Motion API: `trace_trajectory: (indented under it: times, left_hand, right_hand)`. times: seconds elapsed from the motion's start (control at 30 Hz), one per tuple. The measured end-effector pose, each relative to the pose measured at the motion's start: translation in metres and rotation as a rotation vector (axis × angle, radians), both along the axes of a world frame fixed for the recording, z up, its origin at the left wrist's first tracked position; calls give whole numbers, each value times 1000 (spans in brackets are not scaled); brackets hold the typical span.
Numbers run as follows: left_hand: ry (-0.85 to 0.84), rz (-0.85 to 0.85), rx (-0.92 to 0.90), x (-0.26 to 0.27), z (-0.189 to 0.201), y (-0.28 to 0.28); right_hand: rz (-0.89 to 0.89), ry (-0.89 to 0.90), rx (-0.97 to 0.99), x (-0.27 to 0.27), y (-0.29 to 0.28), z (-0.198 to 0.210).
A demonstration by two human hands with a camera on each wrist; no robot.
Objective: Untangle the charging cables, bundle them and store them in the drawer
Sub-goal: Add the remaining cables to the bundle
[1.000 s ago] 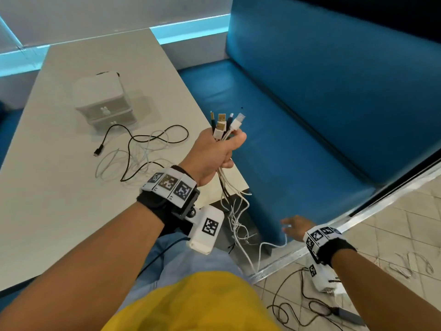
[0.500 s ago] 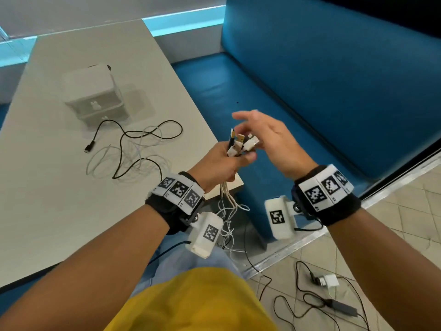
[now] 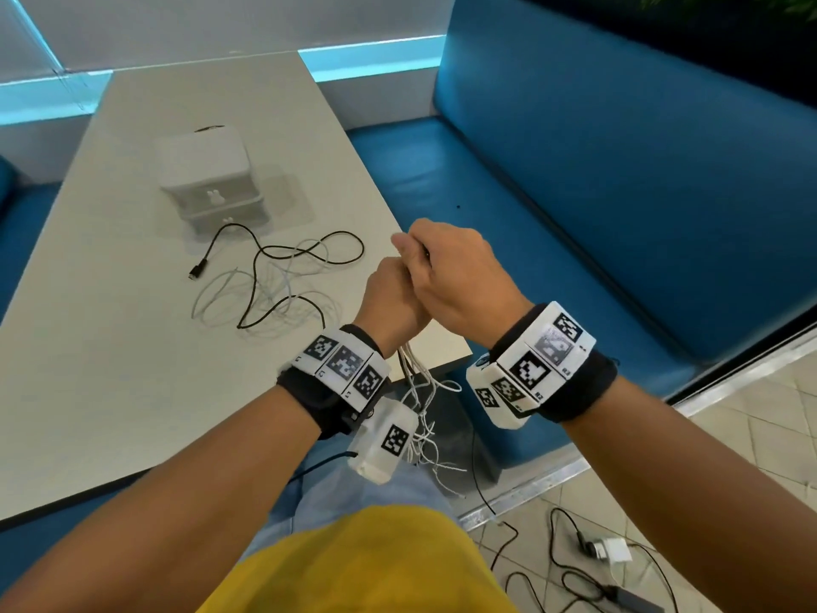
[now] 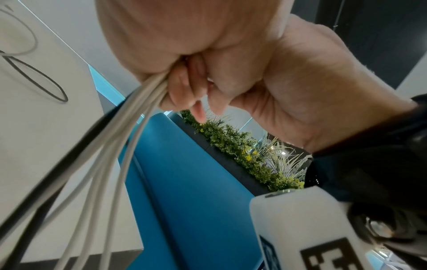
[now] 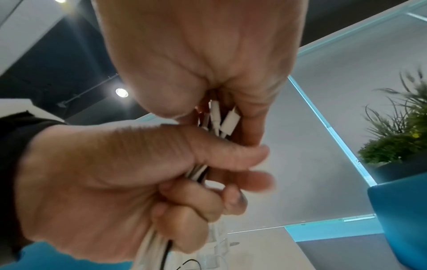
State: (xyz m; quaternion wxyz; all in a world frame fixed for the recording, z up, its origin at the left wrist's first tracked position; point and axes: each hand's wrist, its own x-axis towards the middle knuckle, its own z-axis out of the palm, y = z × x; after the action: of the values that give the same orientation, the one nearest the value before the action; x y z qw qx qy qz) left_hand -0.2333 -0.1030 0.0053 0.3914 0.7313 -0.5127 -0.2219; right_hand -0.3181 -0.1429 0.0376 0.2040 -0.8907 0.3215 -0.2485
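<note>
My left hand (image 3: pixel 391 298) grips a bunch of white cables and one black cable (image 4: pixel 129 127) in its fist, just past the table's near right corner. The loose lengths (image 3: pixel 420 391) hang down below the wrist toward my lap. My right hand (image 3: pixel 446 267) sits right on top of the left fist, its fingers curled round the white plug ends (image 5: pixel 221 118) that stick up from it. On the table lie a black cable and thin white cables (image 3: pixel 283 280) in a loose tangle. Behind them stands the small white drawer box (image 3: pixel 212 183), its drawers closed.
The grey table (image 3: pixel 110 347) fills the left side. A blue bench (image 3: pixel 574 192) runs along the right. On the tiled floor at lower right lie a white charger (image 3: pixel 612 550) and black cords (image 3: pixel 552 581). A planter (image 4: pixel 242 151) stands behind the bench.
My right hand came up from low beside the bench, reached the plug ends and closed over them. The left fist with the cables dropped slightly toward me.
</note>
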Motion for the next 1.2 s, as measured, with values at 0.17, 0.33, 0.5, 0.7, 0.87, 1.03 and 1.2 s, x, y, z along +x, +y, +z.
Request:
trace_trajectory:
  times: [0.17,0.33,0.5,0.7,0.87,1.03,1.2]
  left_hand:
    - [51,-88,-61,2,11,2]
    - [169,-91,-109,5,22,0]
    - [187,-88,-112,8,24,2]
    - [465,-11,-79,10,27,3]
    - [786,151,-165,38,36,12]
    - [999,319,-247,71,44,20]
    - [1140,251,-170,104,28,42]
  right_hand:
    - [-67,18,19,1,-8,16]
    - [45,26,76,8,-7,20]
    - [59,124,57,6,-5,22]
    - [166,121,206,11,2,35]
    - [27,-515,816,38,1,16]
    - [85,-280,1004,66,36,-22]
    - [46,-120,753,75,32,-57]
